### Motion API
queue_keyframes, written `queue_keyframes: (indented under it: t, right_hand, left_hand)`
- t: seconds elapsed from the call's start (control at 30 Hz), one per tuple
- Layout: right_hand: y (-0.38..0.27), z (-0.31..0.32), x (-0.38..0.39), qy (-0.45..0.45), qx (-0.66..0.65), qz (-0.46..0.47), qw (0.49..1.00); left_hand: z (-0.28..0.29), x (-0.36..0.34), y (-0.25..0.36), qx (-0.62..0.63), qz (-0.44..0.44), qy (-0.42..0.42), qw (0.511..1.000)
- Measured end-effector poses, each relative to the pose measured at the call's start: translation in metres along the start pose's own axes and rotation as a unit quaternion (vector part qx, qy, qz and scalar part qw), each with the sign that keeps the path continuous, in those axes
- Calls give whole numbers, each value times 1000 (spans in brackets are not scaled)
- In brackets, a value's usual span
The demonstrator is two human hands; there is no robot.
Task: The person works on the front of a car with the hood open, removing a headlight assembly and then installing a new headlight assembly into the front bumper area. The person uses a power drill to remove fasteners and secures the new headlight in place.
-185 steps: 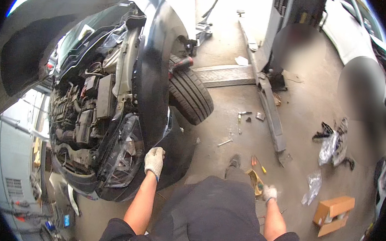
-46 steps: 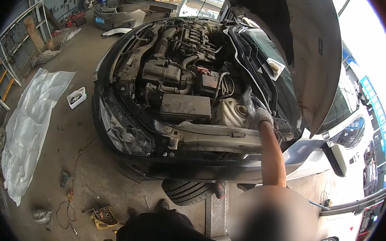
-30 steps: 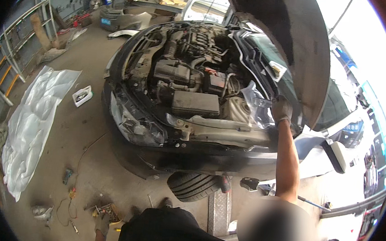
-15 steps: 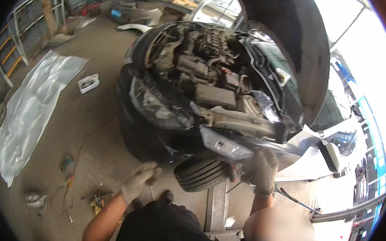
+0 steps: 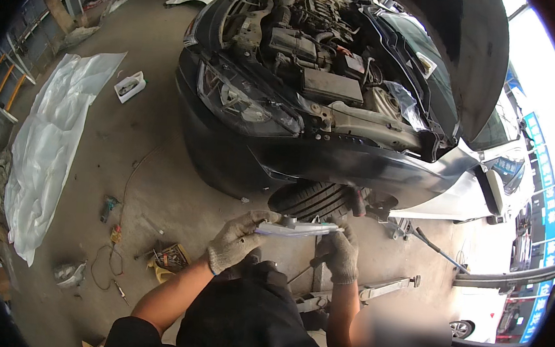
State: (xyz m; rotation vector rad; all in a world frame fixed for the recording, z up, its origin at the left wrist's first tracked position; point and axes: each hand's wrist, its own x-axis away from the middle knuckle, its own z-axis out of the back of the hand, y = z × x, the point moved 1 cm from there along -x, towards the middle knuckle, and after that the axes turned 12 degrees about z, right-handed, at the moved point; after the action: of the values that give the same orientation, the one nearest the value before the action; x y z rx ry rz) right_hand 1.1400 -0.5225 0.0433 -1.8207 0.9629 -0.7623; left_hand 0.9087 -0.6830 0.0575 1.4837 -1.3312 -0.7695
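Observation:
Both my hands wear grey knit work gloves. Between them, level in front of my body, is a slim, long car part of silvery and clear plastic. My left hand grips its left end, thumb and fingers closed around it. At the other end my right hand pinches it. Just beyond is the car's front tyre, below the dark fender. A thin dark rod shows beside my right hand; whether I hold it cannot be made out.
The car's bonnet is raised over its engine bay. A floor jack lies right of my legs. Leftward are plastic sheeting, a white box, a yellow tool case, a cordless tool and a cable.
The silvery part has come away from beside the fender, down toward my body. My left hand has moved right and taken its other end. The view has tilted down.

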Motion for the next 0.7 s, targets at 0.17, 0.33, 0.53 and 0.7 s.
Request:
queue_keyframes:
  t: [0.17, 0.33, 0.53, 0.7]
  right_hand:
    - [17, 10, -3, -56, -28, -34, 997]
    - [29, 8, -11, -49, 3, -35, 998]
    - [64, -23, -24, -17, 34, -15, 999]
    - [93, -7, -30, 87, 48, -127, 987]
  left_hand:
    - [-7, -8, -21, 33, 43, -3, 999]
    - [-13, -23, -46, 138, 126, 40, 981]
    - [-49, -37, -135, -281, 162, -131, 937]
    - [-17, -40, -160, -278, 312, -52, 907]
